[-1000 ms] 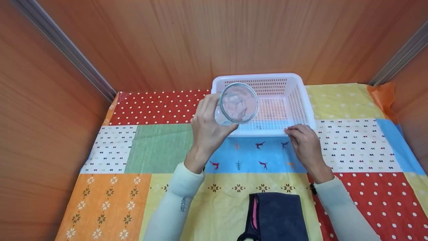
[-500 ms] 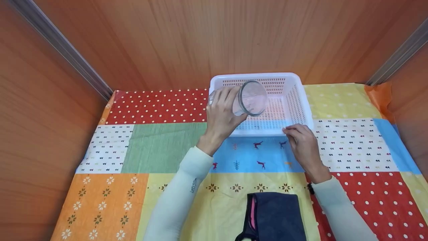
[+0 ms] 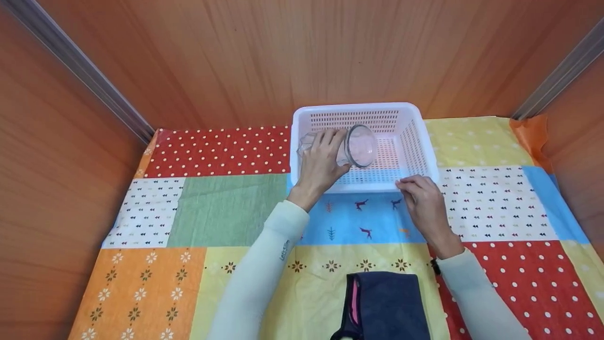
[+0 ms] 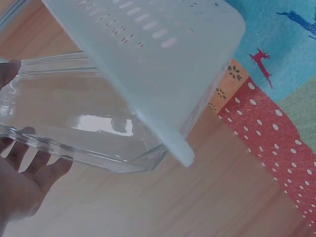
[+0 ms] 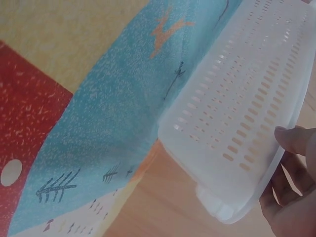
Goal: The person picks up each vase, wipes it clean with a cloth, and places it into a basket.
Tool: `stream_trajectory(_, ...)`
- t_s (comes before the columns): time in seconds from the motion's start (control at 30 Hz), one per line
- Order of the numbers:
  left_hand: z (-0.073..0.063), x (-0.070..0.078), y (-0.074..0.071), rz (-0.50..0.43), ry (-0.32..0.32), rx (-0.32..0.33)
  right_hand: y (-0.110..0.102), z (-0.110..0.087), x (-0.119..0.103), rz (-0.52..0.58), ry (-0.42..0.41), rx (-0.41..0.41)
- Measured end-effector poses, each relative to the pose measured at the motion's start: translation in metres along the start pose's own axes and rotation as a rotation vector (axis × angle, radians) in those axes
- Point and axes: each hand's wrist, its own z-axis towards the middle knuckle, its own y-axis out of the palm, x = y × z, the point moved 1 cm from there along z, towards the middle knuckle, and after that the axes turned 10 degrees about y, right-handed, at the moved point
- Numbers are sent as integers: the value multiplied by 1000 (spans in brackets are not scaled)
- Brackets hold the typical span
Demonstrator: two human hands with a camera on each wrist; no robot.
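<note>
My left hand [image 3: 322,159] grips a clear glass jar [image 3: 362,146] tipped on its side within the outline of the white plastic basket [image 3: 354,188]. The jar's round mouth points right, and its base lies toward the basket's left wall. In the left wrist view, the faceted, see-through body of the jar [image 4: 74,113] passes behind the basket's rim [image 4: 153,126], with the fingers [image 4: 47,175] round it. My right hand [image 3: 427,203] pinches the basket's front right rim, thumb on one side and fingers on the other, as the right wrist view also shows.
A folded dark navy cloth item [image 3: 391,304] with a pink-edged opening lies near the front. A patchwork-print tablecloth [image 3: 222,212] covers the table. Behind the basket stands a wood-grain panel [image 3: 302,56], with side panels at left and right.
The left hand has moved right and slightly down, tipping the jar from mouth facing up to lying sideways over the basket. The right hand keeps its hold on the rim.
</note>
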Motion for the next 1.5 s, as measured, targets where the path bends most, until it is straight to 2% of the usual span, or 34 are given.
stream_trajectory(0.4, 5, -4, 33, 51, -44, -139, 3, -3, -2, -14, 14, 13)
stream_trajectory(0.8, 22, 1, 46, 115, -76, -209, 2, -2, -2, -13, 33, 21)
stream_trajectory(0.97, 26, 5, 54, 160, -64, -216, 3, -3, -3, -16, 40, 13)
stream_trajectory(1.27, 33, 16, 69, 259, 15, -244, 3, -3, -4, 3, 62, 13)
stream_trajectory(1.5, 37, 20, 75, 306, 39, -274, 3, -3, -5, 15, 44, 20)
